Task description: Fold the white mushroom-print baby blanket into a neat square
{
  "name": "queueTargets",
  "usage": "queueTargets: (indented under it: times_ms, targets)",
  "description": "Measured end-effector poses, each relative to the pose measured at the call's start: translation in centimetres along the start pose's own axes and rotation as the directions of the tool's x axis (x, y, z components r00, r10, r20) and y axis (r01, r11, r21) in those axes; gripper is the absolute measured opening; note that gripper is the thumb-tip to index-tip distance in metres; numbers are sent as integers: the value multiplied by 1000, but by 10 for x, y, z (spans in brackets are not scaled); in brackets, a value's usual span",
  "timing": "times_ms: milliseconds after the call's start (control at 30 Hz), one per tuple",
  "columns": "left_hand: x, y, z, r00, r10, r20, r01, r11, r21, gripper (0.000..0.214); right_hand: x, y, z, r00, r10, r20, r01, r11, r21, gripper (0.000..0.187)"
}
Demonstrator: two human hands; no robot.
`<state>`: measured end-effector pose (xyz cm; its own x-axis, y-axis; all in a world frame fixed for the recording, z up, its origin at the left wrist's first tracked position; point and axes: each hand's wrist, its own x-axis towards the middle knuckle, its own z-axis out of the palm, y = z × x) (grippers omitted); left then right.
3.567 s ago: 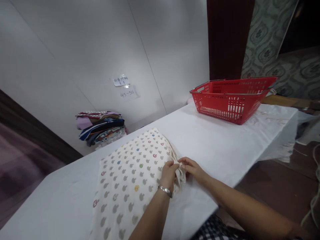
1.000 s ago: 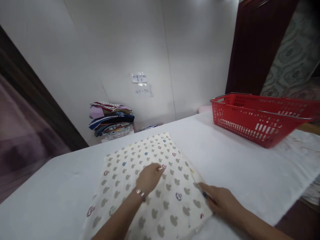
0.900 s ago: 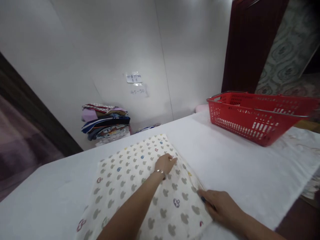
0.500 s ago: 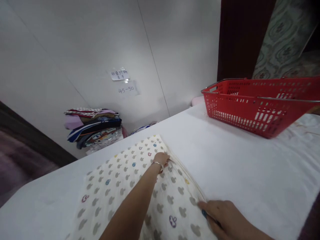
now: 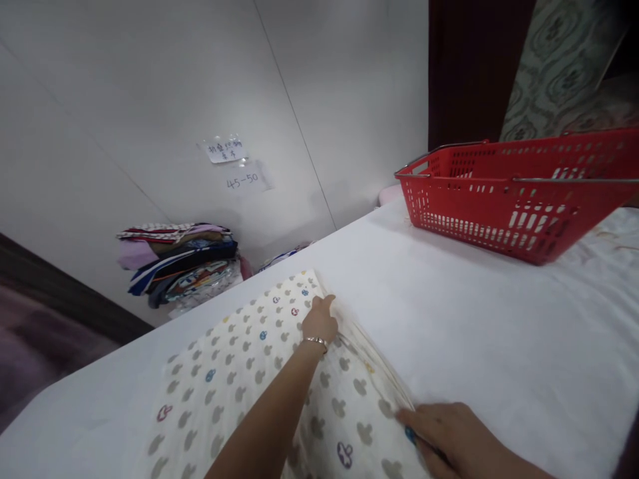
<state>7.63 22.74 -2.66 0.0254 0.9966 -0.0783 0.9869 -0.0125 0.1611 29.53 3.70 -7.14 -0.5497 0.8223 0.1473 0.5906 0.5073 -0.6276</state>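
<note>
The white, grey-patterned cloth (image 5: 239, 359), lower centre, lies layered, edges not yet flush; your right hand (image 5: 444, 432) pinches them; finger closure is unclear on your left hand (image 5: 319, 320).

Single head-worn view, looking forward and down, close above a white table (image 5: 489, 346), pale wall (image 5: 174, 100) ahead

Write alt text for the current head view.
A person's left hand and right hand are at the layered edge of a cream cloth printed with mouse-head shapes, on a white table. A red basket stands at right; textiles are stacked at left.
</note>
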Motion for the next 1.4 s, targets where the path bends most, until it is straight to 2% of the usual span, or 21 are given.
queueTargets:
  times_ms: [100, 267, 533, 700, 867, 1100, 1400]
  targets:
    - [6, 3, -4, 990, 127, 63, -133, 985, 108, 47, 0, 0, -1, 1000, 4, 2, -4, 1000, 7, 37]
    - [19, 0, -15, 952, 273, 139, -299, 926, 229, 27, -1, -4, -2, 1000, 14, -18, -14, 1000, -16, 37]
    - [15, -15, -28, 887, 420, 192, -458, 851, 257, 18, 0, -8, -7, 999, 17, -40, -18, 1000, -26, 36]
    - [17, -24, -26, 897, 395, 198, -436, 863, 254, 23, -1, -7, -5, 999, 20, -27, -21, 1000, -23, 37]
    - [25, -17, -23, 887, 394, 242, -451, 852, 267, 43, -1, -7, -5, 999, 35, -23, -35, 999, 4, 36]
    - [40, -1, -23, 864, 359, 354, -474, 817, 330, 37, 0, -8, -6, 999, 43, -8, -43, 999, -9, 35]
    - [46, 10, -37, 822, 329, 465, -523, 757, 390, 34, 0, -8, -7, 1000, 21, -10, -21, 1000, -15, 34]
